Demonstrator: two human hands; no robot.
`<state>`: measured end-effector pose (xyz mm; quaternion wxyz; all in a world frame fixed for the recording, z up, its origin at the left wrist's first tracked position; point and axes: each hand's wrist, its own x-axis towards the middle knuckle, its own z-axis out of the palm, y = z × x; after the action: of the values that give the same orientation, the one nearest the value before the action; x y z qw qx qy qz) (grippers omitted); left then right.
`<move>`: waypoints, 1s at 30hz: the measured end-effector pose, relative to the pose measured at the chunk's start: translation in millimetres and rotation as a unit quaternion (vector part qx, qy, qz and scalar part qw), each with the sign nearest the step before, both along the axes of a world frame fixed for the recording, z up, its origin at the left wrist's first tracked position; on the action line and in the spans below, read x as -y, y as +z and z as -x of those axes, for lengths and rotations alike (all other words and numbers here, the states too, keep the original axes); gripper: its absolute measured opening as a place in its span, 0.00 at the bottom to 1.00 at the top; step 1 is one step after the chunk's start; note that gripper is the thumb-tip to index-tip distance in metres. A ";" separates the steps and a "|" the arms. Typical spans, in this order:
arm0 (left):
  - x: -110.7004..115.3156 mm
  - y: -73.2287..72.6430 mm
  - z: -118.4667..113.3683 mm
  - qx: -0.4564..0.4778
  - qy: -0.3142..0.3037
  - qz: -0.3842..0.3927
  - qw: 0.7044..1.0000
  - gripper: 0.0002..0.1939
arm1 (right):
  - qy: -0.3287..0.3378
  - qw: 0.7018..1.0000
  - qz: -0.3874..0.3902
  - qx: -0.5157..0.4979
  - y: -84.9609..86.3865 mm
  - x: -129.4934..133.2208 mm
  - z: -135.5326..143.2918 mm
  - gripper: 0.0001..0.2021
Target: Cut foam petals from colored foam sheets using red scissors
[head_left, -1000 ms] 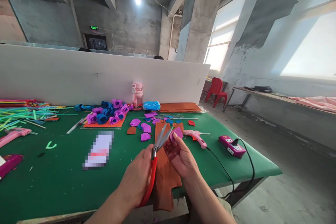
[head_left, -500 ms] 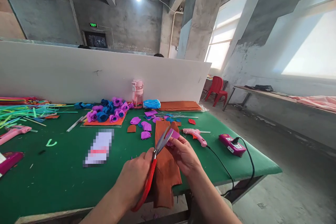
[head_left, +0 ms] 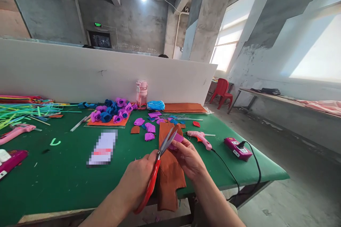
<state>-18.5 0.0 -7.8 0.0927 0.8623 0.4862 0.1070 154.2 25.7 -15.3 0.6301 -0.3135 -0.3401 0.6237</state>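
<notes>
My left hand [head_left: 142, 173] is closed around the red handles of a pair of scissors [head_left: 152, 184]. Its two blades are parted and point up and away, beside a small purple paper piece [head_left: 178, 139]. That piece is pinched between the thumb and fingers of my right hand [head_left: 189, 158]. Below both hands lies a long brown crepe paper sheet [head_left: 170, 172], folded and hanging over the table's front edge. Left of the blades, purple petal pieces [head_left: 150, 127] and a brown cut piece [head_left: 135, 129] rest on the green table [head_left: 71, 188].
Purple and blue paper flowers [head_left: 112, 110] sit on an orange sheet at the back. A pink glue gun [head_left: 201, 138] and a corded magenta power strip [head_left: 238, 149] lie on the right. A pink bottle [head_left: 141, 94] stands before a white partition [head_left: 176, 81]. Colourful sticks [head_left: 34, 110] are piled at left.
The view has shifted slightly, so the table things appear a little farther right. Between the parted blades the gap looks slightly wider. Both hands keep their hold.
</notes>
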 end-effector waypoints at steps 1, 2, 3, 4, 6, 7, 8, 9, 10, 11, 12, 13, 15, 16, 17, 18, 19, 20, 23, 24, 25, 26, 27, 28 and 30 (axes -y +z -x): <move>-0.2 -0.4 0.4 0.003 -0.001 0.001 1.000 0.23 | 0.002 1.000 0.001 0.001 -0.3 0.0 -0.2 0.12; -0.3 -0.8 0.7 0.006 -0.002 0.002 1.000 0.23 | 0.005 1.000 0.003 0.002 -0.8 -0.1 -0.5 0.12; -0.4 -1.1 1.0 0.009 -0.004 0.002 1.000 0.23 | 0.009 1.000 0.004 0.003 -1.3 -0.2 -0.8 0.12; -0.3 -1.3 1.2 0.014 -0.006 0.001 1.000 0.23 | 0.012 1.000 0.006 0.003 -1.8 -0.4 -1.1 0.12; -0.1 -1.0 1.1 0.023 -0.009 0.000 1.000 0.23 | 0.016 1.000 0.008 0.003 -2.8 -0.9 -1.7 0.12; 0.1 -0.5 0.8 0.026 -0.009 0.002 1.000 0.22 | 0.015 1.000 0.008 0.002 -3.1 -1.2 -1.8 0.12; 0.4 0.1 0.4 0.029 -0.008 0.004 1.000 0.22 | 0.015 1.000 0.008 0.001 -3.2 -1.4 -1.9 0.12; 0.6 0.7 0.0 0.031 -0.006 0.007 0.999 0.22 | 0.015 1.000 0.008 0.000 -3.2 -1.5 -1.9 0.12; 0.8 1.3 -0.4 0.033 -0.005 0.010 0.999 0.22 | 0.016 1.000 0.009 -0.001 -3.1 -1.5 -1.8 0.12; 1.0 1.7 -0.8 0.035 -0.006 0.012 0.999 0.22 | 0.017 1.000 0.010 -0.002 -3.0 -1.5 -1.7 0.12; 1.1 1.8 -1.1 0.039 -0.006 0.012 0.999 0.22 | 0.018 1.000 0.010 -0.004 -2.8 -1.4 -1.6 0.12; 1.0 1.5 -1.3 0.041 -0.007 0.011 0.999 0.22 | 0.020 1.000 0.010 -0.005 -2.6 -1.3 -1.6 0.12; 0.6 -0.4 -1.3 0.046 -0.008 0.007 0.999 0.22 | 0.021 1.000 0.011 -0.006 -1.9 -0.9 -1.6 0.12; 0.3 -1.8 -1.2 0.049 -0.008 0.005 0.999 0.22 | 0.021 1.000 0.011 -0.008 -1.6 -0.7 -1.7 0.12; -0.1 -3.3 -1.0 0.050 -0.007 0.005 0.999 0.22 | 0.020 1.000 0.011 -0.011 -1.1 -0.4 -1.8 0.12; -0.4 -4.8 -0.9 0.051 -0.007 0.005 0.999 0.22 | 0.020 1.000 0.012 -0.013 -0.7 -0.2 -1.9 0.12; -0.7 -6.1 -0.8 0.053 -0.007 0.005 0.999 0.22 | 0.020 1.000 0.013 -0.016 -0.3 0.1 -2.1 0.12; -0.9 -6.9 -0.7 0.054 -0.007 0.004 0.999 0.22 | 0.021 1.000 0.014 -0.018 0.0 0.4 -2.3 0.12; -0.7 -7.0 -1.1 0.053 -0.008 -0.002 0.999 0.20 | 0.021 0.999 0.015 -0.020 0.3 0.8 -3.2 0.12; -0.3 -6.4 -1.3 0.052 -0.008 -0.004 0.999 0.20 | 0.020 0.999 0.015 -0.019 0.2 0.8 -3.6 0.12; 0.0 -5.9 -1.6 0.050 -0.008 -0.004 0.999 0.20 | 0.020 1.000 0.015 -0.018 0.0 0.7 -3.9 0.12; 0.4 -5.5 -1.7 0.051 -0.009 -0.005 0.999 0.19 | 0.020 1.000 0.014 -0.017 -0.2 0.5 -4.3 0.12; 0.7 -5.4 -1.9 0.054 -0.009 -0.004 0.998 0.19 | 0.021 1.000 0.014 -0.015 -0.5 0.3 -4.6 0.12; 1.0 -5.5 -1.9 0.059 -0.009 -0.003 0.998 0.19 | 0.021 1.000 0.013 -0.014 -0.6 0.1 -4.9 0.12; 1.4 -6.3 -1.8 0.069 -0.009 0.002 0.998 0.18 | 0.023 1.000 0.010 -0.012 -0.6 -0.2 -5.5 0.12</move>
<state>-16.7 -1.4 -14.1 0.1288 0.8571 0.4709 0.1644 159.7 25.9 -15.9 0.6168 -0.3042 -0.3330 0.6450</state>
